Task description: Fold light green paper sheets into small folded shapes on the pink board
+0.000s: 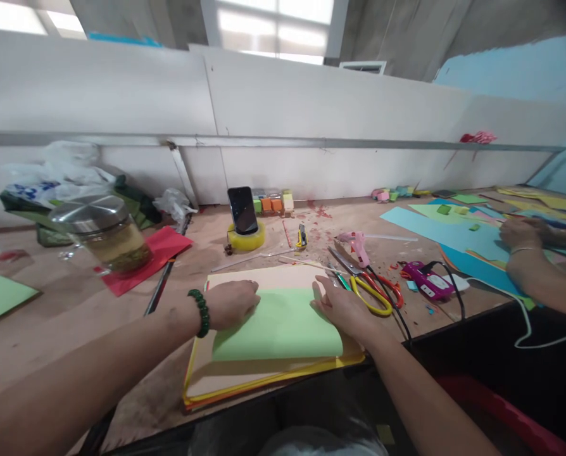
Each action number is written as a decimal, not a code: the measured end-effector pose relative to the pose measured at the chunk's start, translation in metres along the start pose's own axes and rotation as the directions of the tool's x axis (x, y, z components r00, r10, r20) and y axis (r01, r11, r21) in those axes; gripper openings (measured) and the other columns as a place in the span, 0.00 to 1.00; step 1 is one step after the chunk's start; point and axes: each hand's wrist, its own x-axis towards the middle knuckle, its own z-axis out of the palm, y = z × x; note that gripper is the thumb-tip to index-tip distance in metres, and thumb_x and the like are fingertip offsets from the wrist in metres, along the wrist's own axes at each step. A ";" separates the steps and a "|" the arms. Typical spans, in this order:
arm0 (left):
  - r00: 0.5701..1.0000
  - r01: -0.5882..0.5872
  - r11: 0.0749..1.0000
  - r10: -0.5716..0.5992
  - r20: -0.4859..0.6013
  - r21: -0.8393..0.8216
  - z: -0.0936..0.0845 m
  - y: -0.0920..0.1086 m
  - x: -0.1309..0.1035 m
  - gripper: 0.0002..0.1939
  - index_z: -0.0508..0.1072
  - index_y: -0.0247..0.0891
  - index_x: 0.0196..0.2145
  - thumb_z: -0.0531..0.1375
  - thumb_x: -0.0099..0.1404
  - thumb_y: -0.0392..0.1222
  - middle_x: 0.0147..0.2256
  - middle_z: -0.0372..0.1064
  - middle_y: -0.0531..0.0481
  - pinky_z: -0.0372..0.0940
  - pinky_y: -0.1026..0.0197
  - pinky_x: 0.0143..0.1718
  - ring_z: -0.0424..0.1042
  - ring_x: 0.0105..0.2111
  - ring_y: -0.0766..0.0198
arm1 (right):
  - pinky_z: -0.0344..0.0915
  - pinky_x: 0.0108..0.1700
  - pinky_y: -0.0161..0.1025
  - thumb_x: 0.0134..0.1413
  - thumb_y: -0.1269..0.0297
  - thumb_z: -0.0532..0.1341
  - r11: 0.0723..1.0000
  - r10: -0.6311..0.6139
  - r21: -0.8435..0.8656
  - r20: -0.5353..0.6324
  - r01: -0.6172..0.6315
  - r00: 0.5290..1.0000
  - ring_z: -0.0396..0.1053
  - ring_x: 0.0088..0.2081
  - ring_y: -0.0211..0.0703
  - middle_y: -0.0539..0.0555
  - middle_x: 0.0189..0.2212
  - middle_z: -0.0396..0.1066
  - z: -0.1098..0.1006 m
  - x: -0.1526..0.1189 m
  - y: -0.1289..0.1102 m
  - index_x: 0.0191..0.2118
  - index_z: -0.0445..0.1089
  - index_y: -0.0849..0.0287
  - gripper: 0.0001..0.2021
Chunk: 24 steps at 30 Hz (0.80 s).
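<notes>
A light green sheet of paper [278, 326] is bent over, its rounded fold towards me, on a stack of larger sheets with a beige top sheet [216, 380]. Yellow and orange edges show under the beige one. My left hand [230, 303], below a dark green bead bracelet [201, 313], has its fingers closed on the sheet's far left part. On the far right part, my right hand [340, 307] pinches the same sheet. Just right of that hand lie yellow-handled scissors [371, 296] and orange-handled scissors [392, 288].
A phone [242, 210] leans on a yellow tape roll [246, 235]. Behind the scissors are a pink glue gun [358, 247] and a purple power strip [428, 280]. A glass tea jar [116, 240] stands left on red paper [169, 247]. Another person's hand [525, 235] works over coloured sheets.
</notes>
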 end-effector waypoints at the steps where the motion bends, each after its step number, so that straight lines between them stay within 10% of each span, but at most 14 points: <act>1: 0.999 0.035 0.999 -0.035 0.000 0.014 0.001 0.007 0.005 0.13 0.76 0.33 0.30 0.54 0.65 0.40 0.34 0.72 0.40 0.66 0.58 0.35 0.73 0.34 0.54 | 0.50 0.28 0.35 0.57 0.63 0.60 1.000 0.000 0.000 0.005 0.000 1.000 0.71 0.32 0.45 0.51 0.29 0.75 0.000 0.001 0.000 0.58 0.60 0.57 0.23; 8: 0.988 0.149 0.987 -0.146 -0.051 0.059 0.011 0.044 0.020 0.12 0.72 0.32 0.43 0.58 0.65 0.42 0.40 0.70 0.35 0.67 0.53 0.35 0.72 0.40 0.47 | 0.50 0.28 0.36 0.59 0.63 0.59 1.000 0.000 0.015 0.004 0.000 1.000 0.71 0.32 0.46 0.53 0.31 0.75 -0.001 -0.002 0.000 0.60 0.58 0.58 0.24; 15: 0.995 -0.052 0.999 0.052 -0.087 0.003 0.026 0.039 0.013 0.10 0.70 0.35 0.44 0.52 0.70 0.40 0.46 0.68 0.41 0.64 0.54 0.49 0.65 0.48 0.54 | 0.49 0.27 0.36 0.59 0.63 0.59 0.999 -0.005 0.051 0.026 0.004 1.000 0.70 0.31 0.46 0.52 0.28 0.74 -0.001 -0.003 0.001 0.61 0.57 0.60 0.25; 24: 0.987 -0.107 0.983 0.087 -0.134 -0.148 0.061 0.028 0.009 0.33 0.54 0.41 0.65 0.51 0.68 0.60 0.66 0.45 0.34 0.47 0.40 0.61 0.46 0.65 0.43 | 0.55 0.29 0.35 0.57 0.63 0.61 0.998 -0.057 0.000 -0.041 0.057 0.998 0.69 0.30 0.43 0.51 0.28 0.73 -0.011 -0.004 0.001 0.56 0.66 0.56 0.21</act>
